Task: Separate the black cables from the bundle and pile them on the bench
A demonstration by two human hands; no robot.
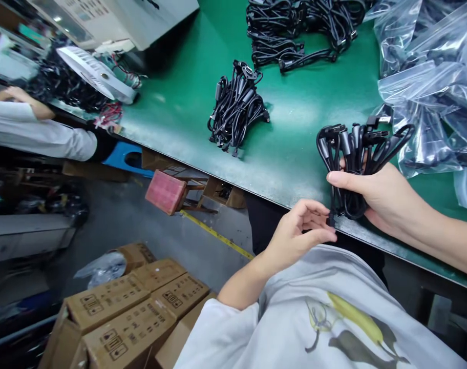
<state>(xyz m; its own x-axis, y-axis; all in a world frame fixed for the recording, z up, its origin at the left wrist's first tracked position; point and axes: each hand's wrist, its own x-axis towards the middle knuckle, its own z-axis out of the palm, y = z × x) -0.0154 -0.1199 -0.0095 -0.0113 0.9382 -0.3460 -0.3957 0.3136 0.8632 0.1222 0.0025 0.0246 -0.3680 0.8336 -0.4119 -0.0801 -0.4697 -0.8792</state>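
A bundle of black cables (348,148) is gripped in my right hand (383,192) above the table's front edge, its connectors pointing up. My left hand (295,230) is just left of the bundle's lower end, fingers curved, with the fingertips at a small black connector (331,219). Whether they pinch it is hard to tell. Another pile of black cables (237,107) lies on the green table (295,113), left of the held bundle. More coiled black cables (306,25) lie at the back of the table.
Clear plastic bags (429,92) are heaped on the table's right side. A white machine (114,20) and a round white device (91,72) stand at the left. Beyond them shows another person's arm (37,107). Cardboard boxes (137,307) and a red stool (165,192) are below the table.
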